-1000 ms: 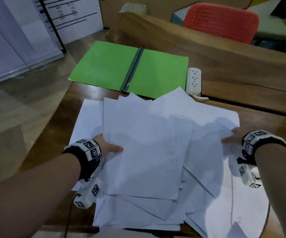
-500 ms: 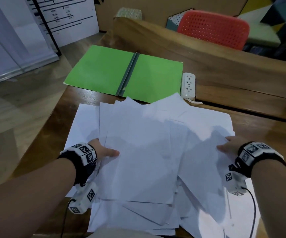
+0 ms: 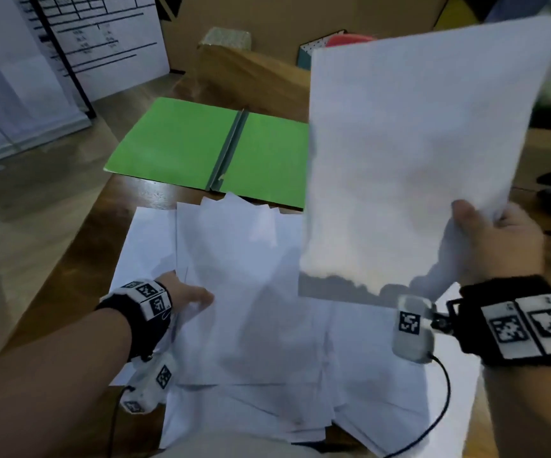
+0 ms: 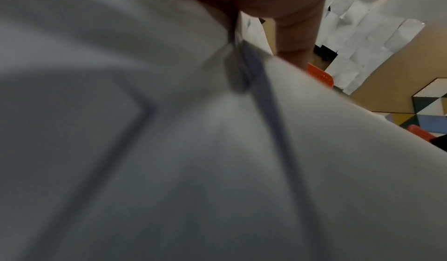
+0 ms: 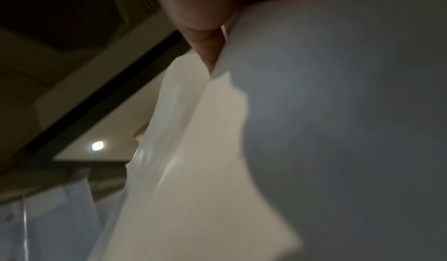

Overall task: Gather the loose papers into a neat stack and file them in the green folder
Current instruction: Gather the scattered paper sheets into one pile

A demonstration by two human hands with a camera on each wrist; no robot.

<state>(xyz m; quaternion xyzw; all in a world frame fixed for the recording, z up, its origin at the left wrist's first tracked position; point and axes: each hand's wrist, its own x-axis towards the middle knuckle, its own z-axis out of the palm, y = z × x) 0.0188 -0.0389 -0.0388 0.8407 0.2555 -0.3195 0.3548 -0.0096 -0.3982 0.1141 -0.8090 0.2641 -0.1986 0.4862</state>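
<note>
A loose pile of white papers (image 3: 254,309) lies spread over the wooden table (image 3: 79,276). Behind it, the green folder (image 3: 175,143) lies open and flat. My right hand (image 3: 499,239) holds a raised sheet (image 3: 416,153) upright above the pile, thumb on its near face at the lower right corner; the right wrist view shows this raised sheet (image 5: 338,131) close up and blurred. My left hand (image 3: 185,297) grips the pile's left edge, thumb on top and fingers hidden under the sheets. Paper (image 4: 169,150) fills the left wrist view.
The raised sheet hides the folder's right edge and the table behind it. A wooden bench back (image 3: 251,77) runs behind the folder, with a red chair (image 3: 350,39) peeking over it. A whiteboard (image 3: 102,44) stands on the floor at the left. The table's left edge is close to my left arm.
My right hand has lifted paper off the pile's right side and swung it upright in front of the folder. The left hand stays at the pile's left edge.
</note>
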